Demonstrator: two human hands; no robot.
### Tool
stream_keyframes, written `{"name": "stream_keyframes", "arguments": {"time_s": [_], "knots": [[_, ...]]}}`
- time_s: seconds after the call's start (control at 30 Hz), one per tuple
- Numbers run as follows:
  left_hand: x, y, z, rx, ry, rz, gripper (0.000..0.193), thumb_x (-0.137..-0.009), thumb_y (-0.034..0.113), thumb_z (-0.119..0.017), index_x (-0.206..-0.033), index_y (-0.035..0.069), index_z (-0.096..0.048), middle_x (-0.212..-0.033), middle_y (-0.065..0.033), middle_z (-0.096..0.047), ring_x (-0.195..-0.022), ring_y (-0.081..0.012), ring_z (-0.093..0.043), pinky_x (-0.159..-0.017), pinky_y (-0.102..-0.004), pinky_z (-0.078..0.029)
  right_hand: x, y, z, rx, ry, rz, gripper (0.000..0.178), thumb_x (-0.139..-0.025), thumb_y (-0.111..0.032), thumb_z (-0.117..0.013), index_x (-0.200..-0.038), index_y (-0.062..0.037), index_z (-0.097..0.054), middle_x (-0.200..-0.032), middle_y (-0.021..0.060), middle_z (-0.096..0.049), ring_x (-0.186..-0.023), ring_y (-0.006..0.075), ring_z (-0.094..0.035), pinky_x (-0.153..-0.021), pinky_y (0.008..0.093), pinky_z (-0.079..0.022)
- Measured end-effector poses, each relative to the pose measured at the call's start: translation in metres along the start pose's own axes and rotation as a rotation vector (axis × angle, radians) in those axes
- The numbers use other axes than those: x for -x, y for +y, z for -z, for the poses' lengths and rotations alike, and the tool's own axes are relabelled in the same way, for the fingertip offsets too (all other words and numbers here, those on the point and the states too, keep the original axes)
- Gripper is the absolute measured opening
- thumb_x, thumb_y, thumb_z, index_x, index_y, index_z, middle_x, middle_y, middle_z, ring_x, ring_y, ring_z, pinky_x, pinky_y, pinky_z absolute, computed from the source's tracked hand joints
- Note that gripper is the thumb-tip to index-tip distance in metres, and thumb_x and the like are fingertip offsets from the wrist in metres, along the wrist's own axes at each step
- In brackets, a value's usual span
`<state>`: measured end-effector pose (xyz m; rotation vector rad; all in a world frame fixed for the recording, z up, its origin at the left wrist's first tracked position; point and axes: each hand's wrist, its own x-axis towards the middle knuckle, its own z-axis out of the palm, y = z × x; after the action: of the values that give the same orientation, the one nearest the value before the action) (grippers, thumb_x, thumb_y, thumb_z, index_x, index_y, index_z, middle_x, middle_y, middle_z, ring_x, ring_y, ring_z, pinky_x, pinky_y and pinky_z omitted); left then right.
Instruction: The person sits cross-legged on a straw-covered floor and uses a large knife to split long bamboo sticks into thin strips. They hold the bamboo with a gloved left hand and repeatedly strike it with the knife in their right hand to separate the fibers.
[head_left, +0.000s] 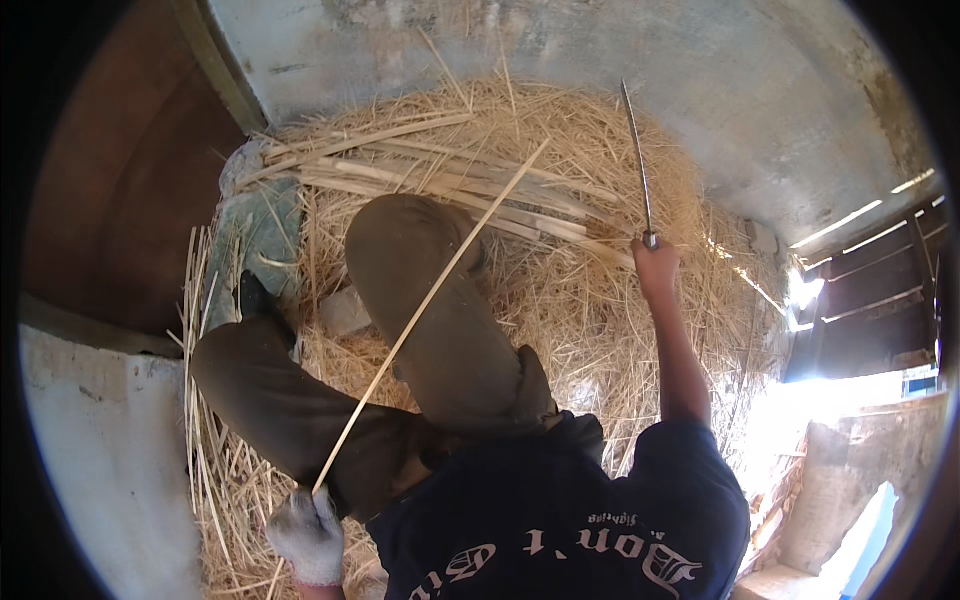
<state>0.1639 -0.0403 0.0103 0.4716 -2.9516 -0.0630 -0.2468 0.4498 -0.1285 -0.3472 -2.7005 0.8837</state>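
My left hand [303,540], in a pale work glove, is closed round the lower end of a long thin bamboo strip [425,303]. The strip slants up to the right across my legs, and its far end lies over a heap of split bamboo pieces [400,170]. Out to the right, my bare right hand [657,268] grips the handle of a long narrow-bladed knife [637,160]. Its blade points away from me, toward the far wall, apart from the strip.
Curly straw-coloured shavings [600,340] cover the floor around my bent legs [430,310]. More thin strips [203,440] lie along the left side, near a brown door panel [125,190]. A grey block [345,312] sits by my knee. Worn walls [740,90] enclose the space.
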Motion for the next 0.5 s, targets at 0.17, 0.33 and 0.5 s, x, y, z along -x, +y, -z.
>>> {"name": "stream_keyframes", "arguments": {"time_s": [0.17, 0.33, 0.5], "knots": [[-0.017, -0.008, 0.01, 0.535, -0.373, 0.297, 0.05, -0.104, 0.042, -0.057, -0.077, 0.0, -0.057, -0.06, -0.0192, -0.054, -0.055, -0.0378, -0.055, -0.054, -0.0443, -0.043, 0.097, -0.113, -0.003, -0.787, -0.285, -0.213, 0.025, -0.09, -0.023, -0.079, -0.103, -0.0028, -0.07, -0.057, -0.0052, -0.048, -0.047, 0.0053, -0.043, -0.046, 0.0276, -0.035], [-0.02, -0.031, 0.051, 0.436, -0.612, 0.333, 0.04, -0.101, 0.035, -0.06, -0.085, -0.001, -0.066, -0.064, -0.017, -0.059, -0.063, -0.0308, -0.063, -0.062, -0.0412, -0.049, 0.12, -0.174, -0.005, -1.296, -0.501, -0.244, 0.037, -0.095, -0.027, -0.077, -0.117, 0.0006, -0.065, -0.055, -0.0057, -0.043, -0.041, 0.0059, -0.035, -0.044, 0.0256, -0.031], [-0.004, -0.048, 0.052, 0.252, -0.49, 0.318, 0.03, -0.099, 0.03, -0.06, -0.097, 0.003, -0.074, -0.078, -0.0175, -0.067, -0.078, -0.0279, -0.069, -0.073, -0.0406, -0.052, 0.119, -0.209, -0.005, -1.442, -0.622, -0.232, 0.031, -0.095, -0.023, -0.076, -0.113, -0.0008, -0.065, -0.054, -0.0051, -0.04, -0.041, 0.0071, -0.035, -0.043, 0.0271, -0.031]]}}
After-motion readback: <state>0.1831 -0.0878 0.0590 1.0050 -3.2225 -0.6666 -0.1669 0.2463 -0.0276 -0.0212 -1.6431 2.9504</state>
